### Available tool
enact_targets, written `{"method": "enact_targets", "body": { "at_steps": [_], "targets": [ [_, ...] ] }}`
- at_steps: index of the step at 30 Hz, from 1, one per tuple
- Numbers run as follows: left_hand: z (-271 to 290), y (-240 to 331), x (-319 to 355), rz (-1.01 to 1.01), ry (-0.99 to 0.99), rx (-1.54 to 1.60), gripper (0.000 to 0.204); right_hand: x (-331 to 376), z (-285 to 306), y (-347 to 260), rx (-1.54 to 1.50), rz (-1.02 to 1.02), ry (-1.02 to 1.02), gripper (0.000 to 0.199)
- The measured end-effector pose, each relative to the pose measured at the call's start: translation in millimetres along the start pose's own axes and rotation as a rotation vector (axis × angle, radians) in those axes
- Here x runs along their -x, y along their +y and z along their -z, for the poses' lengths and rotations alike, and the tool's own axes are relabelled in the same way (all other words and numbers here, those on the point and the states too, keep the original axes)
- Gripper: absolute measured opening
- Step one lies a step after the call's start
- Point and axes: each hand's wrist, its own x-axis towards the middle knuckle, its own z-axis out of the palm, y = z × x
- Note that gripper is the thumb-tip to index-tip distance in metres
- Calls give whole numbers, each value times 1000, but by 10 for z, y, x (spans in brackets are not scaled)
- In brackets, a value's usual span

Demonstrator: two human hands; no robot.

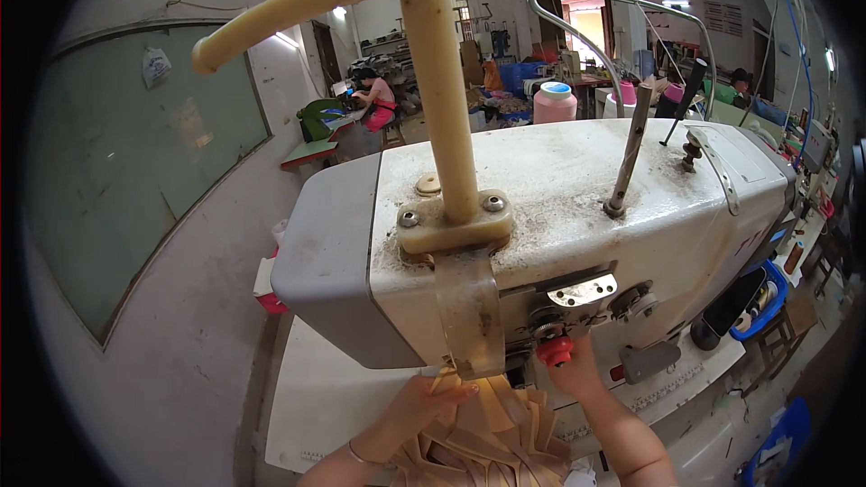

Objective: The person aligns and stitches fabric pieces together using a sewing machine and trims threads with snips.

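A white and grey sewing machine point(559, 189) fills the middle of the view. Below its head, my left hand point(424, 406) grips the edge of a tan piece, thumb on top, close to the clear plastic guard point(469, 316). A bunch of overlapping tan strips point(492, 446), of leather or cloth, spreads toward me between my forearms. My right hand point(575, 368) reaches in under the machine head, beside the red knob point(555, 352). Its fingers are hidden behind the machine, so what they touch cannot be seen. The needle is also out of sight.
A cream post point(442, 81) with a side arm rises from the machine top. Thread cones point(555, 104) stand behind it. A blue basket point(771, 302) holding small items sits at the right. Across the room, a person in pink point(379, 99) sits at another table. A wall is at the left.
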Motion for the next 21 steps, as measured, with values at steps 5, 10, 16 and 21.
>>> {"method": "enact_targets", "body": {
  "at_steps": [5, 10, 16, 21],
  "targets": [
    [152, 50, -12, 133, -54, -146, 32, 70, 62, 120, 174, -23, -17, 9],
    [46, 119, 193, 121, -66, 59, 30, 134, 60, 247, 324, -54, 18, 14],
    [223, -16, 56, 78, -184, -62, 29, 248, 140, 376, 194, -296, 6, 18],
    [311, 195, -95, 23, -202, -106, 24, 355, 284, 302, 487, -335, -431, 32]
  ]
}}
